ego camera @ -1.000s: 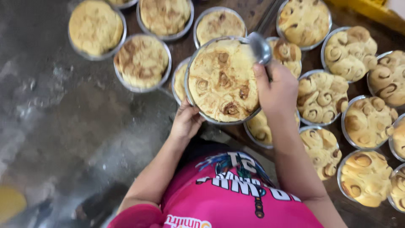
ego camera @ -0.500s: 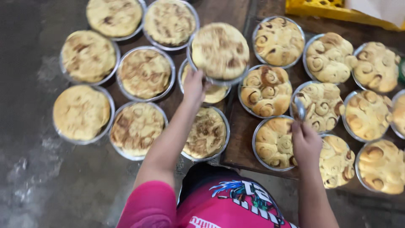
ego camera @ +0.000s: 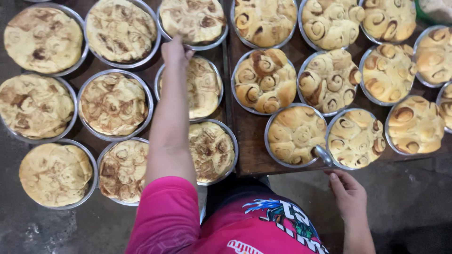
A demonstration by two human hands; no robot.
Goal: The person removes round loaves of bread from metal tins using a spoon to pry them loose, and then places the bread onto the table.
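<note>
A person in a bright pink printed shirt (ego camera: 221,226) leans over rows of round metal pans of baked rolls. The left hand (ego camera: 175,51) stretches far forward, fingers closed on the near rim of a round metal pan of flat, brown-swirled golden bread (ego camera: 193,19) at the top of the left group. That pan sits partly over the neighbouring swirled-bread pan (ego camera: 202,87) just below it.

The right hand (ego camera: 348,193) hangs low beside the near edge of the dark wooden worktop (ego camera: 249,155), holding a small shiny metal tool (ego camera: 323,154); its tip touches the rims where two round metal pans of puffed golden spiral rolls (ego camera: 294,134) (ego camera: 357,138) meet. How tightly those fingers close cannot be made out. The flat-topped pans lie left, the risen rolls right, above a grey concrete floor (ego camera: 405,202).
</note>
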